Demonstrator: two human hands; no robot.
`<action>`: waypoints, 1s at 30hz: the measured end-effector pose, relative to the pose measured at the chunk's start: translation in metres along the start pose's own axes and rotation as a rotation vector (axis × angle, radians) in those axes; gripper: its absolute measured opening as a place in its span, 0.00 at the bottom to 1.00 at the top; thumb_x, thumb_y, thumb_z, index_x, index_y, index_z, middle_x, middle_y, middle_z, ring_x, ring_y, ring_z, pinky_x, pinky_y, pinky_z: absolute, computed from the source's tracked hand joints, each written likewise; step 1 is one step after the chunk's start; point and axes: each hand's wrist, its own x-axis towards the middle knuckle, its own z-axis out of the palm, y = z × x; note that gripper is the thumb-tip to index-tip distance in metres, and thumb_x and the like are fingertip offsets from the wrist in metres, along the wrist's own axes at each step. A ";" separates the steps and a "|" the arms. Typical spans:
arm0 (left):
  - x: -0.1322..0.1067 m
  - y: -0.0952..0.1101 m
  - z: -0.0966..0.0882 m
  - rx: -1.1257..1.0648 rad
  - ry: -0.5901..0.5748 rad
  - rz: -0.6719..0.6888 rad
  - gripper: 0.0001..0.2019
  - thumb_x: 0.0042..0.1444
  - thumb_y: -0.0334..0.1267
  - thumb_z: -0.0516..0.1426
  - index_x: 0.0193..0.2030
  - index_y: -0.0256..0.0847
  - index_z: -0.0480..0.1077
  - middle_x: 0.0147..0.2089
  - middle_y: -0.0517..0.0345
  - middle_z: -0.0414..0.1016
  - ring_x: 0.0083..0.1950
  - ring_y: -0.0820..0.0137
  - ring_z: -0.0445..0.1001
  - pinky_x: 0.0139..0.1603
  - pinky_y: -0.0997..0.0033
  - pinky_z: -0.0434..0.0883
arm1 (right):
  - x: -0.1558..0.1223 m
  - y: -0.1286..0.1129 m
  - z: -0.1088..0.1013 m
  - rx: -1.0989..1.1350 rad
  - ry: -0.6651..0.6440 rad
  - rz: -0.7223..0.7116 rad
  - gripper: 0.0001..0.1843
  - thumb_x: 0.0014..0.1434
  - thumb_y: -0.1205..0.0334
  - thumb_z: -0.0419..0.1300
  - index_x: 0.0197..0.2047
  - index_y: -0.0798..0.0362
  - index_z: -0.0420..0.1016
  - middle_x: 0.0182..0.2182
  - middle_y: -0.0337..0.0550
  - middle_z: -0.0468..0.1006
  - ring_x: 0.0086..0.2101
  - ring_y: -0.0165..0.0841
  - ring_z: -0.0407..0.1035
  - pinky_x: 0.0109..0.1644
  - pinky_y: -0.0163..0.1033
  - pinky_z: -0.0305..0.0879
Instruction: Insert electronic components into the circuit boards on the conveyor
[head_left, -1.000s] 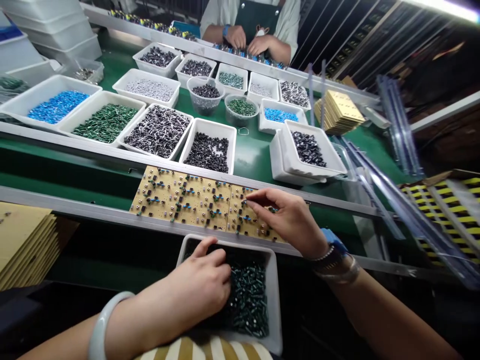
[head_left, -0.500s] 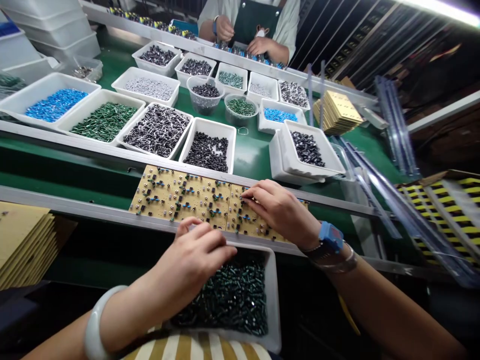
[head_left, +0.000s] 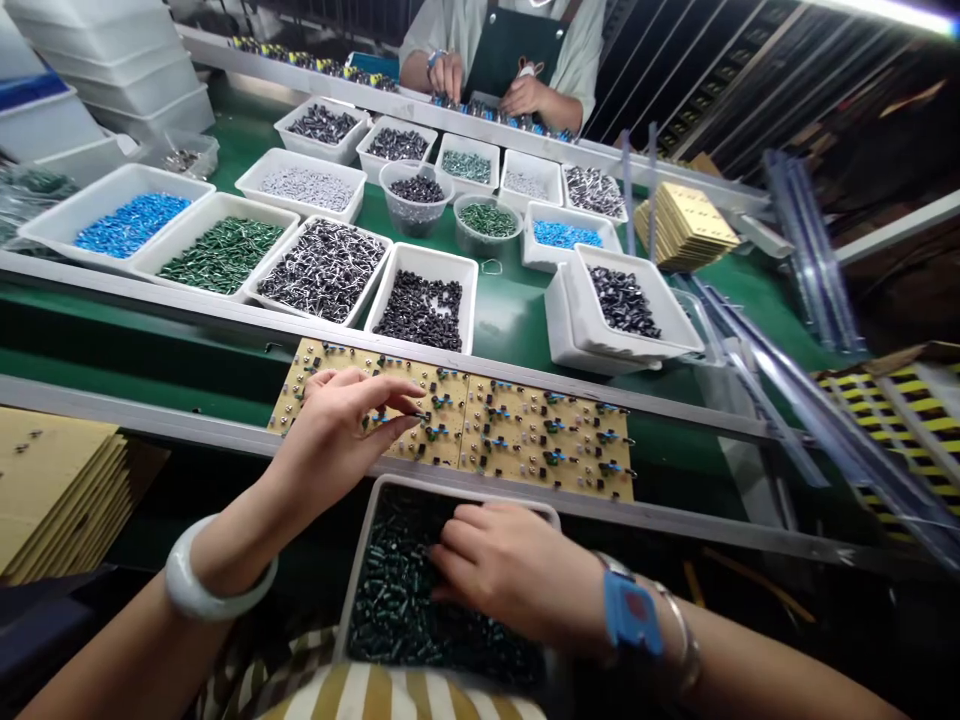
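Over the left circuit board (head_left: 439, 455), my left hand (head_left: 349, 415) has thumb and forefinger pinched on a small dark capacitor, close to the board's surface. A second circuit board (head_left: 517, 470) adjoins it on the right; both carry rows of small black, blue and green parts. My right hand (head_left: 502, 565) reaches down into the white bin (head_left: 351, 600) on my lap, among dark green cylindrical capacitors (head_left: 401, 600). Its fingers are curled together, and whatever they hold is hidden.
Trays of blue parts (head_left: 135, 222), green parts (head_left: 221, 255) and black parts (head_left: 420, 310) line the bench behind the rail (head_left: 712, 420). Yellowish boards are stacked at left (head_left: 56, 490) and at back right (head_left: 686, 225). Across the bench, a person (head_left: 517, 60) handles parts.
My right hand has left the right board and dropped into the bin of capacitors. My left hand has risen from above the bin to the left board.
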 end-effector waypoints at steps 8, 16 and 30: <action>0.025 -0.004 0.008 0.281 -0.007 0.146 0.03 0.66 0.34 0.62 0.40 0.44 0.78 0.41 0.60 0.82 0.46 0.61 0.73 0.55 0.56 0.58 | -0.005 -0.010 0.022 0.034 0.012 0.099 0.15 0.71 0.54 0.58 0.34 0.53 0.72 0.32 0.41 0.75 0.32 0.35 0.66 0.33 0.42 0.62; 0.030 -0.005 0.012 0.428 -0.094 0.258 0.07 0.67 0.28 0.56 0.43 0.36 0.76 0.42 0.51 0.76 0.48 0.56 0.67 0.52 0.58 0.65 | -0.008 -0.008 0.022 0.184 0.209 0.100 0.09 0.73 0.68 0.52 0.46 0.57 0.74 0.41 0.46 0.81 0.40 0.35 0.72 0.46 0.39 0.71; 0.002 0.021 0.014 0.453 0.012 0.301 0.12 0.68 0.30 0.57 0.56 0.44 0.74 0.49 0.52 0.79 0.51 0.56 0.70 0.61 0.48 0.60 | -0.032 0.006 -0.015 0.406 0.548 0.342 0.05 0.68 0.65 0.63 0.47 0.52 0.79 0.37 0.43 0.83 0.38 0.32 0.77 0.44 0.37 0.75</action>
